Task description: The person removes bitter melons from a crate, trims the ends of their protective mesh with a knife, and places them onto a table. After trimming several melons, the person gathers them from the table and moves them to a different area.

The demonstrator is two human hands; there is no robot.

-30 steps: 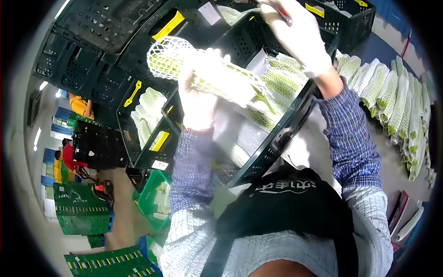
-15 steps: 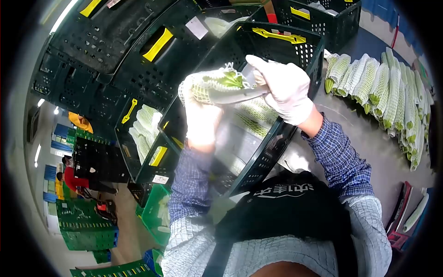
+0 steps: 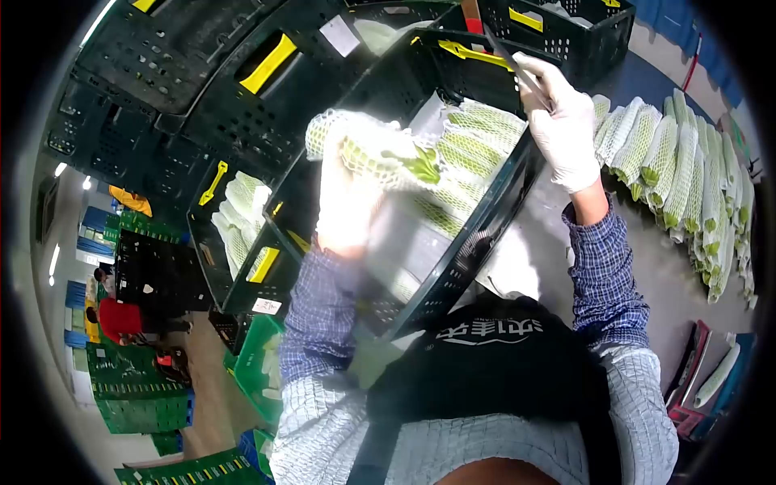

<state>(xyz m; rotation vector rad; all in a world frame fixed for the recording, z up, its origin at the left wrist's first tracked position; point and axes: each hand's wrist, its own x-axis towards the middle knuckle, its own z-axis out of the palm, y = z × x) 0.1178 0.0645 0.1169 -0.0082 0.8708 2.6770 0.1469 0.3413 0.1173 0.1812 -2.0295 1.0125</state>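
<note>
My left hand [image 3: 346, 198], in a white glove, is wrapped round a long green vegetable in a white foam net [image 3: 388, 155], held above a dark green crate [image 3: 453, 267]. Its green end pokes out of the net toward the right. In my gloved right hand [image 3: 567, 133] is a knife [image 3: 517, 69], blade pointing up and left, over the crate's far right side and apart from the vegetable. Inside the crate lie several netted vegetables [image 3: 477, 153] in a row. The knife's handle is hidden by my fingers.
Many netted vegetables [image 3: 687, 174] lie piled on the grey table [image 3: 638, 267] at right. Dark crates with yellow handles [image 3: 271, 65] stand at left and back. A green crate [image 3: 257, 368] is lower left. A person in red [image 3: 121, 318] stands in the far aisle.
My right hand has moved right and up with the knife, away from the vegetable's end. My left hand still grips the vegetable, its end now tipped lower.
</note>
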